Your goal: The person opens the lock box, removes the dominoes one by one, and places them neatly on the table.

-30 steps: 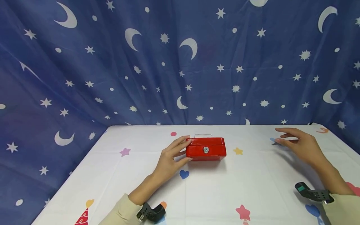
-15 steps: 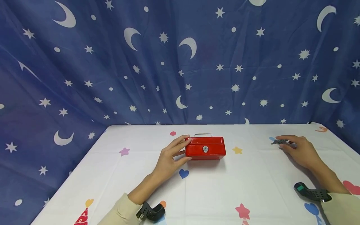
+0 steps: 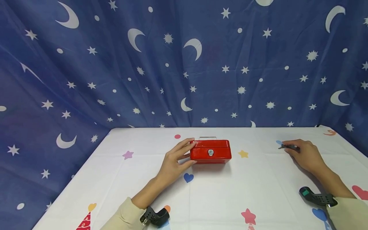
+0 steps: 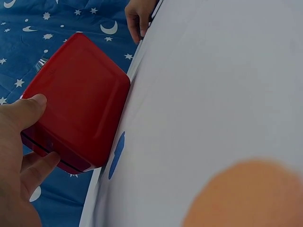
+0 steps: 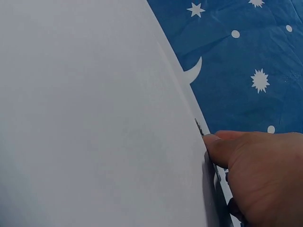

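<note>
A small red metal box (image 3: 210,151) with a round lock on its front and a thin wire handle on top stands on the table. My left hand (image 3: 172,161) grips its left end, thumb at the front and fingers at the top; the left wrist view shows the hand (image 4: 19,142) against the box (image 4: 80,99). Far to the right, my right hand (image 3: 309,156) pinches a small dark object (image 3: 290,147) between thumb and fingers. In the right wrist view only a thin dark tip (image 5: 199,126) of it sticks out beyond the hand (image 5: 260,175).
The white tablecloth (image 3: 218,191) carries printed stars, hearts and dots. Behind the table hangs a blue curtain (image 3: 172,80) with moons and stars. Each wrist wears a black strap, the left one (image 3: 154,217) and the right one (image 3: 317,197).
My right hand has come down onto the small dark object, and its thumb and fingers have closed on it. The left hand and the red box have stayed in place.
</note>
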The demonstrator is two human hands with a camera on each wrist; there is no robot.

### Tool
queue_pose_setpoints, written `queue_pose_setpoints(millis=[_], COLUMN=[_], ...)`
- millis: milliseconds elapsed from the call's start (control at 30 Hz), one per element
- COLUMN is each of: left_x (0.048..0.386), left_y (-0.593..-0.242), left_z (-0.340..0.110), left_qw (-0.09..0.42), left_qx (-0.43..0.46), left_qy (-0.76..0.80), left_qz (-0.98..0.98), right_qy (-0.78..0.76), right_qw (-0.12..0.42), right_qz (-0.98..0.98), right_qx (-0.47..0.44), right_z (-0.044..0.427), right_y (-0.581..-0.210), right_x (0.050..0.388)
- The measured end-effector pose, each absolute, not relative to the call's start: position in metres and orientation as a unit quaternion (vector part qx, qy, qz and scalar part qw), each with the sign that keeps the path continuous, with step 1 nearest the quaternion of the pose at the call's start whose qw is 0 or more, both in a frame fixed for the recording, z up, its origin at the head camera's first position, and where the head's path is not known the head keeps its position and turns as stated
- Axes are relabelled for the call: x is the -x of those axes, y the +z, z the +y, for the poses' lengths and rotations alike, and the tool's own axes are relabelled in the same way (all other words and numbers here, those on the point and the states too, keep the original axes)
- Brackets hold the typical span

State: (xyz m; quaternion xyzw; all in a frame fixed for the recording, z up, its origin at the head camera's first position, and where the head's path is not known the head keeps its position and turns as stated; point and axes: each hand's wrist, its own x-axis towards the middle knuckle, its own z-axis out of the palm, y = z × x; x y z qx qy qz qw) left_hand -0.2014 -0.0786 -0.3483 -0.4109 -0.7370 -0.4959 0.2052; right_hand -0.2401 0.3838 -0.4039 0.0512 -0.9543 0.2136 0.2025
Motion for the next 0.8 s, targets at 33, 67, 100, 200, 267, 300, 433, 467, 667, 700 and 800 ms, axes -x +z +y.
queue_pose_setpoints(millis=[33,67,100,200,267,300,433,467,667,700,800], left_x=[0.2017,0.2020,0.2020,0.2021,0.2018,0.2016,0.2016,0.2016,0.2017,0.2018,0.2018], left_y=[-0.3484,-0.3486,-0.3486,-0.3488,-0.3487,-0.3487,-0.3483,-0.3480,-0.3482,-0.3486,-0.3497], left_z=[-0.0785,-0.0785,-0.0786,-0.0787,-0.0787,-0.0787,-0.0779,-0.0778,-0.0788,-0.0790,-0.0793], left_qw=[0.205,0.205,0.205,0.205,0.205,0.206,0.207,0.207,0.210,0.210,0.210], left_qx=[0.411,0.411,0.411,0.410,0.412,0.413,0.419,0.419,0.417,0.417,0.419], left_qy=[-0.496,-0.495,-0.496,-0.497,-0.497,-0.497,-0.495,-0.494,-0.494,-0.494,-0.495], left_qz=[-0.737,-0.737,-0.737,-0.737,-0.736,-0.735,-0.733,-0.733,-0.733,-0.733,-0.731], right_qy=[0.213,0.212,0.211,0.212,0.214,0.215,0.214,0.212,0.215,0.218,0.221], right_qw=[0.202,0.201,0.199,0.184,0.175,0.172,0.163,0.164,0.170,0.167,0.158], right_qz=[-0.955,-0.955,-0.956,-0.959,-0.960,-0.961,-0.963,-0.963,-0.962,-0.961,-0.962], right_qx=[-0.051,-0.051,-0.049,-0.039,-0.033,-0.029,-0.013,-0.009,0.001,0.004,0.009], right_z=[0.3843,0.3850,0.3852,0.3861,0.3859,0.3857,0.3876,0.3883,0.3872,0.3867,0.3858], right_y=[-0.4036,-0.4033,-0.4028,-0.4017,-0.4009,-0.4009,-0.4008,-0.4009,-0.3996,-0.3990,-0.3971], right_x=[0.2403,0.2406,0.2408,0.2408,0.2400,0.2396,0.2371,0.2368,0.2381,0.2384,0.2389])
